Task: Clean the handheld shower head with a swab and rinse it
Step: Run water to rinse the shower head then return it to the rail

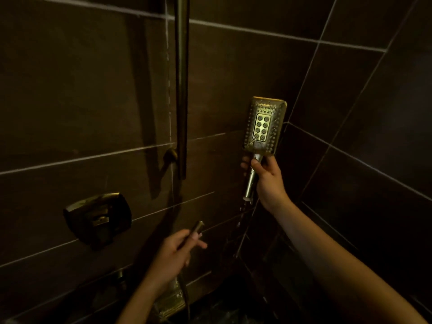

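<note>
In the dim, dark-tiled shower corner, the person's right hand (266,178) holds the brass-coloured rectangular handheld shower head (264,127) upright to the right of the vertical metal slide bar (181,90), fingers (245,165) curled round its slim handle, the nozzle face turned toward us. The handle's lower end looks bare of any hose, and drops of water show just below it. Lower and to the left, the left hand (173,256) grips the metal end of the shower hose (197,226), fingers wrapped round it, near the square wall valve (98,218). I see no swab anywhere. To my eye the head is off its hose, so this is either the preparation or the rejoining. Next, the hose end wants lining up squarely under the handle and threading on.
</note>
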`<state>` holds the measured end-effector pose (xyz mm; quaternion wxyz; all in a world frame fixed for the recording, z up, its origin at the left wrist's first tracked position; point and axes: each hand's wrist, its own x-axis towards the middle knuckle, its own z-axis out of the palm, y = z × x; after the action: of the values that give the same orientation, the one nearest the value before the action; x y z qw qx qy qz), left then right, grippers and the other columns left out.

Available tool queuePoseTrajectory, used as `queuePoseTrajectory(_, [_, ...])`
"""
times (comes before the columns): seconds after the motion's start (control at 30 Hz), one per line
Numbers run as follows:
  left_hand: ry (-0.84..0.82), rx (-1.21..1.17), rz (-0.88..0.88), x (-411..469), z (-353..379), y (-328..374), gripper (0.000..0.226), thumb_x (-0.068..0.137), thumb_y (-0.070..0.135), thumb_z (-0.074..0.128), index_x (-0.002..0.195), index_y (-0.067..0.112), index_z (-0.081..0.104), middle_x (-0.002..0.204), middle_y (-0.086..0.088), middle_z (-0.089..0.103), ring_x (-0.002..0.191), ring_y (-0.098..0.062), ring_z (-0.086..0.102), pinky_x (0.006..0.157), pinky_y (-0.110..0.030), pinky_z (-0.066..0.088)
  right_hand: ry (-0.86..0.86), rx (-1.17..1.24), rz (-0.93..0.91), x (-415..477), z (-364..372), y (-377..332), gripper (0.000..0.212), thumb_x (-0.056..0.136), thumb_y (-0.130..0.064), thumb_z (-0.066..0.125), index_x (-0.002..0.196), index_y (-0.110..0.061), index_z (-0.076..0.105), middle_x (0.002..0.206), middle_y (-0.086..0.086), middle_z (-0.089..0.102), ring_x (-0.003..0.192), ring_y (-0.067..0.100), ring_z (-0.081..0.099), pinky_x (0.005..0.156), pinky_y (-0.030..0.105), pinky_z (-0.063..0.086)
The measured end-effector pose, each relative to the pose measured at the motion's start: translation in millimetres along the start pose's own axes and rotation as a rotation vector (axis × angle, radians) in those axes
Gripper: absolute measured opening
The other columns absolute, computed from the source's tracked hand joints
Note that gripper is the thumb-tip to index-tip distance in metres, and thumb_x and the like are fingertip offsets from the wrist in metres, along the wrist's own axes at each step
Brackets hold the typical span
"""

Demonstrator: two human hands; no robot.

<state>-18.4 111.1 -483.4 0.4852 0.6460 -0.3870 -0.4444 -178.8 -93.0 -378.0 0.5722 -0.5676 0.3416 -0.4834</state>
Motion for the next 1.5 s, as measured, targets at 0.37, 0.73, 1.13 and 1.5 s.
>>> queuePoseTrajectory(0.37, [-0.063,0.03,0.18,-25,91,83,0.018,0.103,0.029,0.049,0.113,0.024,0.063,0.099,-0.004,0.076,0.06,-0.001,0.057,0.064,-0.019,0.048,-0.029,0.06,-0.029,2,-54,-68,0.041,0.104,-0.008,0.048,0.14,-0.027,0.052,0.12,0.009,0.071,0.108,0.023,0.07,0.095,0.044,0.052])
queuePoseTrajectory(0.73, [-0.003,0.111,0.26,-27,161,137,0.009,0.099,0.038,0.056,0.101,0.03,0.06,0.094,-0.006,0.075,0.067,-0.009,0.068,0.067,-0.023,0.054,-0.09,0.136,-0.03,-23,-90,-110,0.042,0.105,-0.008,0.046,0.142,-0.027,0.051,0.114,0.008,0.07,0.102,0.021,0.069,0.088,0.039,0.052])
queuePoseTrajectory(1.13, [0.047,0.111,0.214,-25,204,155,0.024,0.099,0.028,0.058,0.122,0.025,0.062,0.102,0.0,0.075,0.091,-0.011,0.074,0.072,-0.024,0.058,-0.214,0.213,-0.026,-54,-96,-134,0.04,0.105,-0.011,0.048,0.139,-0.029,0.053,0.113,0.009,0.071,0.102,0.023,0.069,0.091,0.042,0.053])
queuePoseTrajectory(1.5, [0.054,0.015,0.213,-29,203,152,0.022,0.099,0.026,0.059,0.12,0.026,0.06,0.099,-0.001,0.078,0.091,-0.009,0.075,0.083,-0.031,0.06,-0.303,0.302,-0.006,-67,-96,-138,0.03,0.105,-0.012,0.047,0.127,-0.03,0.057,0.099,0.006,0.068,0.088,0.018,0.067,0.087,0.039,0.052])
